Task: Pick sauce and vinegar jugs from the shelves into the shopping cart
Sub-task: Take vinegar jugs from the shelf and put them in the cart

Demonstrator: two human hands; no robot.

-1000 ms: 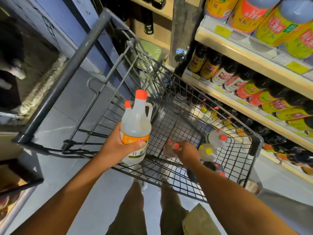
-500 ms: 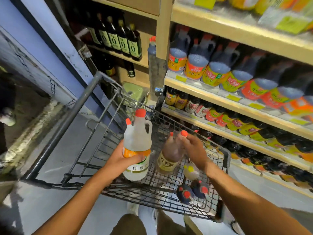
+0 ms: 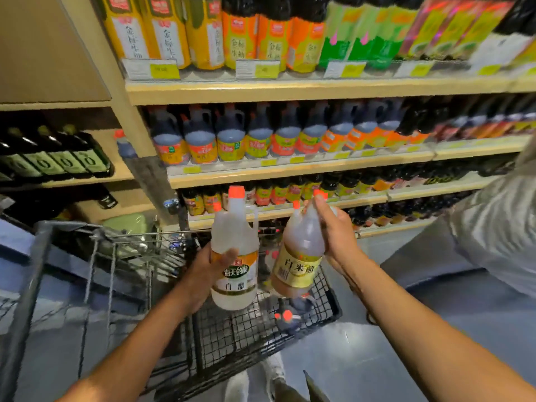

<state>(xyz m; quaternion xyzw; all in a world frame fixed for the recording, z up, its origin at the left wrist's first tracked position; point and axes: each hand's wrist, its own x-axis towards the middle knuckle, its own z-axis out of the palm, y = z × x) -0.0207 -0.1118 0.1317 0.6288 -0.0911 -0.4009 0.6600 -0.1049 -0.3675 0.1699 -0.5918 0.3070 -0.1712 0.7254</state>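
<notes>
The shelves (image 3: pixel 290 91) fill the top of your view. Tall yellow and green bottles (image 3: pixel 171 33) stand on the high one. A row of dark jugs (image 3: pixel 232 137) stands on the one below, and small dark bottles (image 3: pixel 264 194) sit lower still. More dark bottles (image 3: pixel 58 158) stand in the unit on the left.

The shopping cart (image 3: pixel 232 338) is below your arms, with its wire front near the shelves. At least one jug with a red cap (image 3: pixel 287 315) lies in the cart. It is blurry, so you cannot count them.

Someone in a grey top (image 3: pixel 499 221) is at the right edge.

You hold two jugs up in front of the shelves, over the far end of the cart. The clear vinegar jug (image 3: pixel 232 236) stands upright. Your left grip (image 3: pixel 208 271) is wrapped round its lower half, with the thumb across the label. The brown vinegar jug (image 3: pixel 301 248) is just beside it on the right and leans, with its top tipped right. Your right grip (image 3: pixel 336 233) is curled round its neck, near the orange cap (image 3: pixel 320 194).
</notes>
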